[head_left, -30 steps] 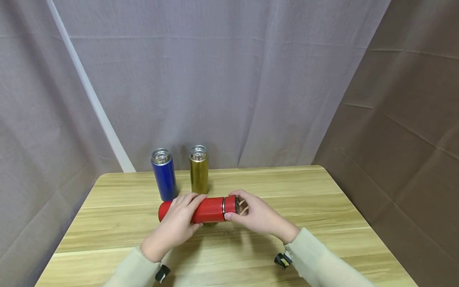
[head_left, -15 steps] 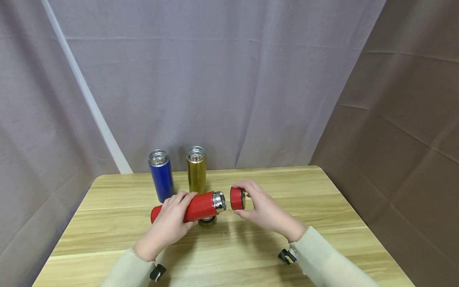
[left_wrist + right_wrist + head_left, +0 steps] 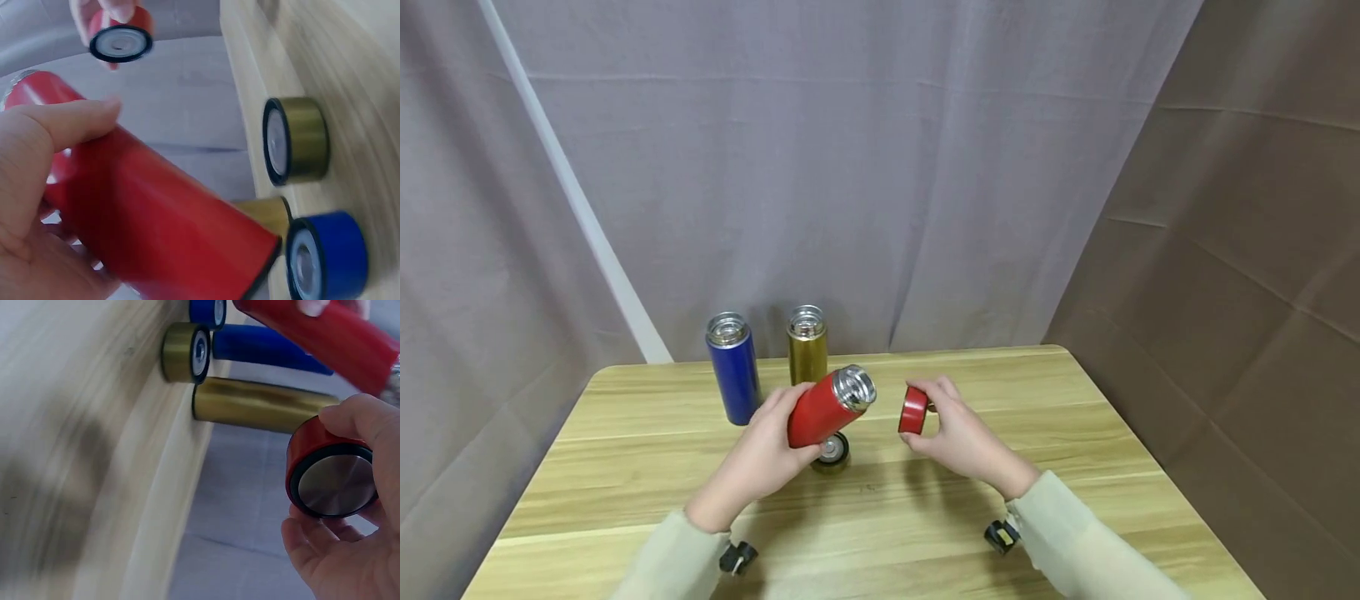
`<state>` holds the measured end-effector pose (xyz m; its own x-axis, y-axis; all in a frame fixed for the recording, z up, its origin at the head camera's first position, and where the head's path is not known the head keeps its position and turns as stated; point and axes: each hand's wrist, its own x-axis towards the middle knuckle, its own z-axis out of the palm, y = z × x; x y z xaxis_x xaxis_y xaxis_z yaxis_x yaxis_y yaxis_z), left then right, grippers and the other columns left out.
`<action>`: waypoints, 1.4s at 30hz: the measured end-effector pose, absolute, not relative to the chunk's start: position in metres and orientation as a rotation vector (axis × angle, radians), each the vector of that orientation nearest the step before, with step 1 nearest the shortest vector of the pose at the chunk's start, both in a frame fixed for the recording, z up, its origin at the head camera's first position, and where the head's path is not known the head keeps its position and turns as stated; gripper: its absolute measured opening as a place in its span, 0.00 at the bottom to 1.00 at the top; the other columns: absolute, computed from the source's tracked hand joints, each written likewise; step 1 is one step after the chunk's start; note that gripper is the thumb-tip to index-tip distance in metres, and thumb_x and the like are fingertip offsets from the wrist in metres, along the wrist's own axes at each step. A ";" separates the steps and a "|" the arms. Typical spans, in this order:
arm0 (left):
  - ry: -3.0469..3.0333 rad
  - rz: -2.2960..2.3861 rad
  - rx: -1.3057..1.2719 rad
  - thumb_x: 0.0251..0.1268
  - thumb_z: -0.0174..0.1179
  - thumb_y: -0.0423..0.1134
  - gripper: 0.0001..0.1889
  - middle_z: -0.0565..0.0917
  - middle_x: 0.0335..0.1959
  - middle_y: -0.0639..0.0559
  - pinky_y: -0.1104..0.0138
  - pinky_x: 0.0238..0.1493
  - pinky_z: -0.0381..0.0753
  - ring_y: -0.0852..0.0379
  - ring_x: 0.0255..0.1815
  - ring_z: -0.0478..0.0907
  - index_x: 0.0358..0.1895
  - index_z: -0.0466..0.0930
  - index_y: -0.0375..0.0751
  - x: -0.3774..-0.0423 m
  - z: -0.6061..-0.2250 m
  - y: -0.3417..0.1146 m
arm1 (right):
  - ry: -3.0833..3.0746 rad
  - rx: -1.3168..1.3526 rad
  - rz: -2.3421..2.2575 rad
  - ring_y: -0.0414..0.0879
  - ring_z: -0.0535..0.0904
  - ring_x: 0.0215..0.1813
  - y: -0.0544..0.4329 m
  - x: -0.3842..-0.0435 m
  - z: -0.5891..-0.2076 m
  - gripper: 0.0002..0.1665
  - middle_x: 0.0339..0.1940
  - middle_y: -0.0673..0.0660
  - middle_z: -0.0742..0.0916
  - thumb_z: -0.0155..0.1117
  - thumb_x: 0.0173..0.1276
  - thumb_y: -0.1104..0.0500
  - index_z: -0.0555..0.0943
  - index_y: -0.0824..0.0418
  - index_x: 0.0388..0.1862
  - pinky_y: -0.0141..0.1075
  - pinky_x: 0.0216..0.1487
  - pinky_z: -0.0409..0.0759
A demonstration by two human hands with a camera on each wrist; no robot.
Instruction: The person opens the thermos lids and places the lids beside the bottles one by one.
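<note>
My left hand (image 3: 767, 454) grips a red thermos bottle (image 3: 820, 414), held tilted above the table with its bare silver mouth up and to the right. The fingers wrap round its body, as the left wrist view also shows. To the right, my right hand (image 3: 961, 437) pinches the red lid (image 3: 913, 410) between thumb and fingers, apart from the bottle. Its brushed metal top (image 3: 337, 485) faces the right wrist camera. Below the red bottle a gold lid (image 3: 832, 450) lies on the table, inner side up.
Behind the hands stand an uncapped blue bottle (image 3: 734, 375) and an uncapped gold bottle (image 3: 808, 350), both upright. A blue lid (image 3: 328, 256) sits on the wooden table (image 3: 880, 533), hidden from the head view. Grey curtains (image 3: 820, 167) hang behind the table.
The red lid has come off the red bottle and moved right in my right hand. My left hand has tilted the bottle from nearly level to mouth up.
</note>
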<state>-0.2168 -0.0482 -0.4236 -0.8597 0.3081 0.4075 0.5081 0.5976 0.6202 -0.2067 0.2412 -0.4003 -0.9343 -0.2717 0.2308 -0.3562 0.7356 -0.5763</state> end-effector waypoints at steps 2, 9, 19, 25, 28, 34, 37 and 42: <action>-2.545 -1.193 -0.671 0.44 0.77 0.43 0.42 0.74 0.54 0.56 0.53 0.52 0.76 0.54 0.51 0.74 0.66 0.67 0.50 -0.218 -0.420 -0.042 | -2.795 0.483 0.990 0.46 0.75 0.52 0.244 -0.209 -0.406 0.44 0.52 0.50 0.73 0.76 0.54 0.52 0.68 0.59 0.68 0.41 0.53 0.77; -2.457 -1.382 -0.644 0.45 0.77 0.43 0.43 0.74 0.56 0.53 0.53 0.54 0.76 0.52 0.55 0.73 0.67 0.65 0.45 -0.225 -0.414 -0.017 | -2.817 0.328 1.011 0.50 0.70 0.58 0.254 -0.215 -0.431 0.43 0.56 0.54 0.75 0.77 0.53 0.49 0.70 0.59 0.66 0.48 0.58 0.71; -2.372 -1.621 -0.615 0.48 0.76 0.42 0.40 0.75 0.54 0.55 0.54 0.55 0.75 0.56 0.55 0.73 0.66 0.65 0.47 -0.254 -0.424 0.024 | -2.846 0.260 1.066 0.50 0.69 0.56 0.257 -0.219 -0.463 0.43 0.55 0.56 0.76 0.78 0.52 0.53 0.70 0.63 0.65 0.47 0.55 0.73; -2.406 -1.680 -0.506 0.50 0.74 0.41 0.39 0.76 0.54 0.50 0.55 0.56 0.74 0.53 0.54 0.76 0.65 0.63 0.42 -0.280 -0.435 0.041 | -2.840 0.282 1.190 0.47 0.75 0.49 0.251 -0.224 -0.480 0.39 0.51 0.57 0.76 0.78 0.52 0.56 0.69 0.65 0.60 0.37 0.46 0.78; -2.432 -1.674 -0.448 0.50 0.74 0.40 0.39 0.77 0.54 0.47 0.55 0.57 0.74 0.51 0.54 0.76 0.65 0.63 0.40 -0.288 -0.440 0.044 | -2.833 0.300 1.222 0.47 0.77 0.47 0.247 -0.227 -0.486 0.38 0.51 0.57 0.76 0.78 0.52 0.56 0.69 0.65 0.58 0.37 0.47 0.78; -2.455 -1.600 -0.395 0.49 0.75 0.39 0.39 0.78 0.52 0.44 0.55 0.57 0.74 0.49 0.52 0.77 0.63 0.64 0.38 -0.301 -0.455 0.048 | -2.818 0.362 1.244 0.45 0.77 0.48 0.241 -0.229 -0.494 0.37 0.50 0.56 0.78 0.77 0.54 0.55 0.69 0.64 0.57 0.40 0.51 0.77; -2.456 -1.590 -0.399 0.49 0.75 0.40 0.39 0.78 0.53 0.44 0.55 0.58 0.73 0.48 0.53 0.77 0.64 0.64 0.38 -0.305 -0.460 0.050 | -2.814 0.375 1.239 0.45 0.78 0.50 0.241 -0.229 -0.497 0.37 0.50 0.56 0.79 0.77 0.54 0.54 0.69 0.65 0.58 0.42 0.53 0.76; -2.486 -1.561 -0.456 0.50 0.74 0.41 0.38 0.76 0.55 0.46 0.54 0.59 0.72 0.49 0.56 0.74 0.64 0.64 0.40 -0.310 -0.462 0.052 | -2.821 0.397 1.129 0.48 0.77 0.53 0.244 -0.229 -0.502 0.40 0.54 0.59 0.79 0.76 0.54 0.54 0.70 0.66 0.62 0.45 0.56 0.75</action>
<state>-0.3104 0.0517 -0.4620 -0.9386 0.1654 0.3028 0.3446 0.4048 0.8470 -0.2289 0.2440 -0.5016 -0.9635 -0.2099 0.1663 -0.2667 0.6954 -0.6673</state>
